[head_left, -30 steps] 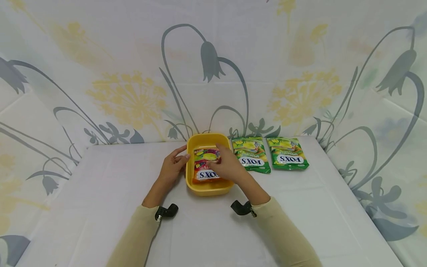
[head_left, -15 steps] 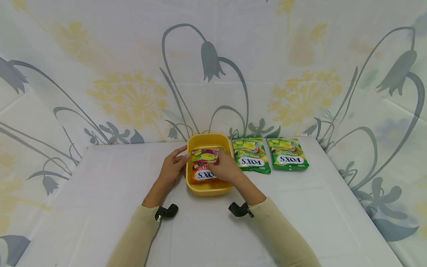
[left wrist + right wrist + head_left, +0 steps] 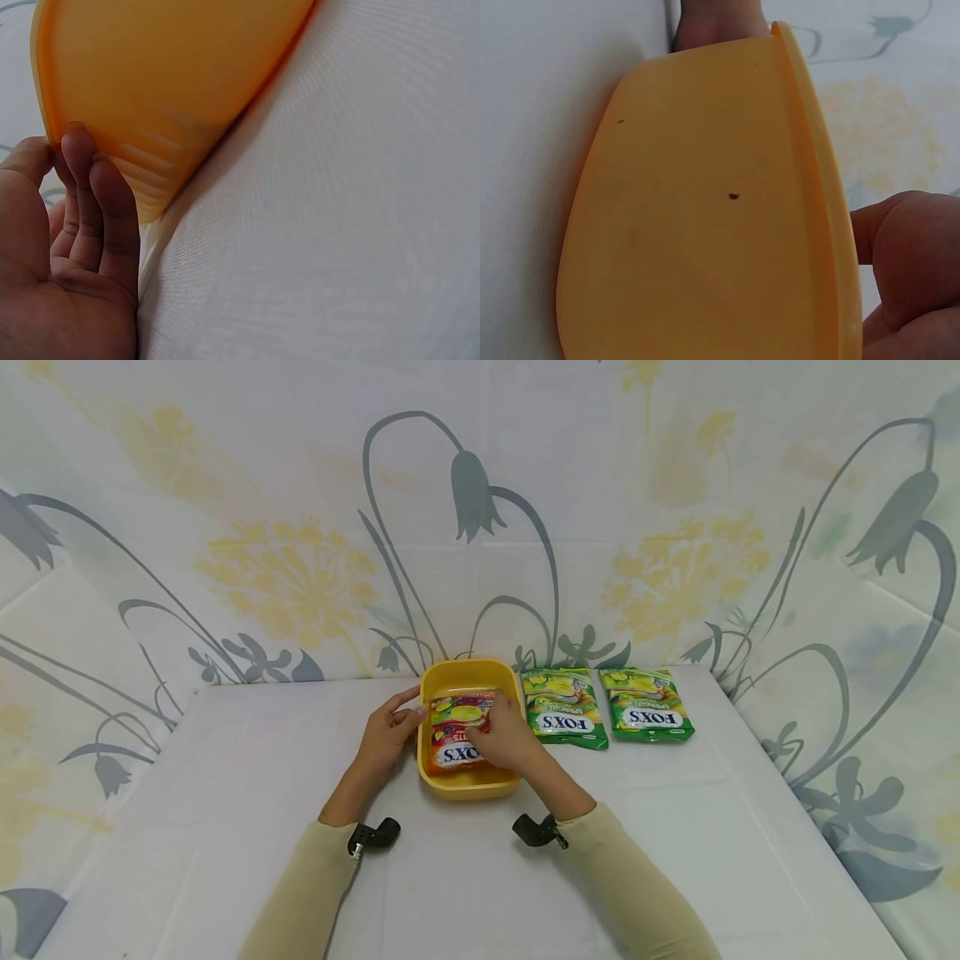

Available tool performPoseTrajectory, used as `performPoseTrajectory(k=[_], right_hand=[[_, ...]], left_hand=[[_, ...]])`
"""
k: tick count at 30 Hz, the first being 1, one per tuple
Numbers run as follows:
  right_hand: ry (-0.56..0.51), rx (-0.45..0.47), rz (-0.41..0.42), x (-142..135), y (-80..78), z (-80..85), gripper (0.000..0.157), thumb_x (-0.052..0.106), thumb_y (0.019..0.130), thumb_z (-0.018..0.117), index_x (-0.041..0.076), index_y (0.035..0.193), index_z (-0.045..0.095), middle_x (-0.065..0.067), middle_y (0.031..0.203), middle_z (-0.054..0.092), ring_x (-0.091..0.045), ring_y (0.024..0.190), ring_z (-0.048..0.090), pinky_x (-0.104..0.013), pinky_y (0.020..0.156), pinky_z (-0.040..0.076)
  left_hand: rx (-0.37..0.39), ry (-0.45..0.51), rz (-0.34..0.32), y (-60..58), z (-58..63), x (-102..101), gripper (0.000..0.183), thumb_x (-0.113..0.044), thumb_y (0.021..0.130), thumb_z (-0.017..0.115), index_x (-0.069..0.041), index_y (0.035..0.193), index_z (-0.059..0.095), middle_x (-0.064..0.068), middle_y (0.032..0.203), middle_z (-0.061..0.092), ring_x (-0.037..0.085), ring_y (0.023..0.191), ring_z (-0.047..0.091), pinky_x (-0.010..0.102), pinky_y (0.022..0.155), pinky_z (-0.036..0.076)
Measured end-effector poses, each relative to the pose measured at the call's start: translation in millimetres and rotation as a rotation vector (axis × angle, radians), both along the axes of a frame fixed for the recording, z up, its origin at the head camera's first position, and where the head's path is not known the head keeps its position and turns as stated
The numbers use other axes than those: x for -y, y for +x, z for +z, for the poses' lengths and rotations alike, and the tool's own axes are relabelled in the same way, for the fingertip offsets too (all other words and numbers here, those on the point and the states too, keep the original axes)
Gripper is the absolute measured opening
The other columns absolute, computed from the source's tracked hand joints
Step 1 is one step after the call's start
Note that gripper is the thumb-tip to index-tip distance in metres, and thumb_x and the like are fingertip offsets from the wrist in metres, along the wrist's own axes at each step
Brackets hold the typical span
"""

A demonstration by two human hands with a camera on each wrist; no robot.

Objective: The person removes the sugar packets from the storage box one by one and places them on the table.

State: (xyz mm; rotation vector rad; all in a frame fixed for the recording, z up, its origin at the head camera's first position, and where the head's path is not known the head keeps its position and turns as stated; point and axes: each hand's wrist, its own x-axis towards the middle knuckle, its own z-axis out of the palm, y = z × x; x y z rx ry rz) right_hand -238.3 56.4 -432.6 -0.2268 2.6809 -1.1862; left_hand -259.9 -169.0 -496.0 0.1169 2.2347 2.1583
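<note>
One red-and-orange foil candy packet [image 3: 456,737], frame centre, long axis top-to-bottom, lying in yellow plastic tub [image 3: 467,785]; right hand [image 3: 504,739] fingers curled on it; left hand [image 3: 386,737] fingers straight against tub's left wall.

"FOX'S" upside down on red packet [image 3: 455,733], "FOX'S" on left green packet [image 3: 563,708], "FOX'S" on right green packet [image 3: 646,705]
</note>
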Motion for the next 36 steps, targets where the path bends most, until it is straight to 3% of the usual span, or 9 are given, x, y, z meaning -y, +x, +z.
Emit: performPoseTrajectory(k=[4,10,14,22,28,36], right_hand=[[-0.032,0.011,-0.02,-0.1,-0.2,0.8,0.072,0.027,0.095,0.067,-0.002,0.147,0.027,-0.02,0.131,0.05,-0.03,0.115,0.056,-0.046,0.102,0.048],[-0.147,0.146,-0.068,-3.0,0.2,3.9,0.054,0.031,0.1,0.061,0.001,0.138,0.038,-0.016,0.12,0.057,-0.026,0.103,0.061,-0.04,0.087,0.056],[-0.19,0.152,-0.08,-2.6,1.3,5.9,0.046,0.026,0.101,0.058,0.001,0.136,0.04,-0.017,0.121,0.058,-0.026,0.104,0.062,-0.04,0.089,0.056],[-0.161,0.096,-0.115,1.3,0.8,4.2,0.05,0.018,0.099,0.06,0.0,0.141,0.039,-0.019,0.126,0.057,-0.03,0.11,0.061,-0.046,0.095,0.053],[-0.153,0.083,-0.144,1.7,1.2,5.2,0.059,0.019,0.098,0.064,0.001,0.146,0.036,-0.019,0.13,0.056,-0.031,0.112,0.061,-0.046,0.093,0.054],[-0.18,0.071,-0.199,-2.7,2.7,12.1,0.069,0.021,0.096,0.067,0.005,0.152,0.031,-0.017,0.136,0.052,-0.031,0.117,0.058,-0.048,0.096,0.052]], left_hand=[[-0.01,-0.003,-0.002,0.8,0.3,-0.2,0.049,-0.029,0.098,0.065,-0.021,0.144,0.053,0.01,0.088,0.068,0.015,0.064,0.059,0.024,0.061,0.054],[-0.009,0.021,0.004,-0.3,0.2,-1.0,0.046,-0.024,0.099,0.065,-0.02,0.143,0.054,0.008,0.088,0.069,0.014,0.064,0.06,0.025,0.061,0.054],[-0.005,0.019,-0.005,-1.2,-0.3,-0.6,0.047,-0.024,0.099,0.065,-0.02,0.144,0.053,0.007,0.089,0.07,0.014,0.064,0.062,0.025,0.062,0.055],[0.033,0.025,-0.036,12.5,26.9,-2.6,0.05,-0.017,0.1,0.063,-0.01,0.147,0.048,0.016,0.094,0.07,0.015,0.065,0.063,0.026,0.063,0.055],[0.036,0.022,-0.039,14.4,28.9,-1.1,0.05,-0.017,0.1,0.063,-0.011,0.147,0.049,0.01,0.091,0.07,0.014,0.065,0.063,0.026,0.064,0.055],[0.023,-0.007,-0.043,14.7,28.4,-1.2,0.05,-0.02,0.1,0.062,-0.011,0.148,0.048,0.017,0.099,0.071,0.015,0.07,0.062,0.029,0.07,0.056]])
